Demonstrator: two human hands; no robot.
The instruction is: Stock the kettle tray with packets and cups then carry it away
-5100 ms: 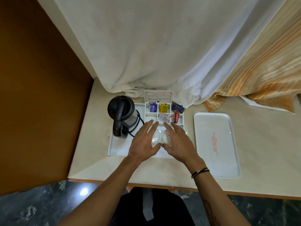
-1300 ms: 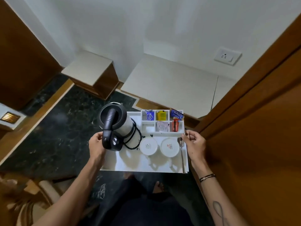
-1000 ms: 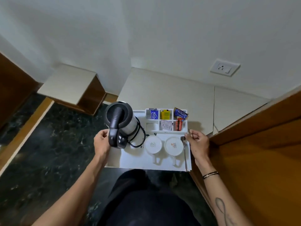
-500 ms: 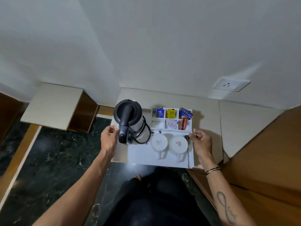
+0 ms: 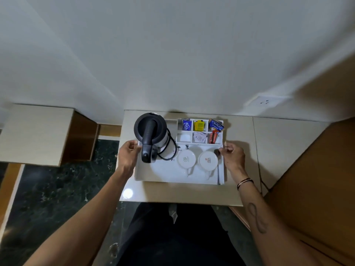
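Observation:
The white kettle tray (image 5: 163, 174) is over a beige counter (image 5: 238, 143) against the wall. On it stand a black and steel kettle (image 5: 150, 132) with its cord, two upturned white cups (image 5: 186, 159) (image 5: 208, 160) and a spoon (image 5: 218, 166). Compartments at the tray's back hold blue, yellow, white and orange packets (image 5: 199, 129). My left hand (image 5: 127, 155) grips the tray's left edge. My right hand (image 5: 231, 155) grips its right edge. I cannot tell whether the tray rests on the counter.
A wall socket (image 5: 266, 101) sits above the counter's right part. A wooden panel (image 5: 317, 189) rises at the right. A lower beige shelf (image 5: 36, 131) juts out at the left above a dark marble floor (image 5: 48, 198).
The tray went from a table by a curtain to this counter. Over the last second it moved forward from above the floor to over the counter, held by both hands.

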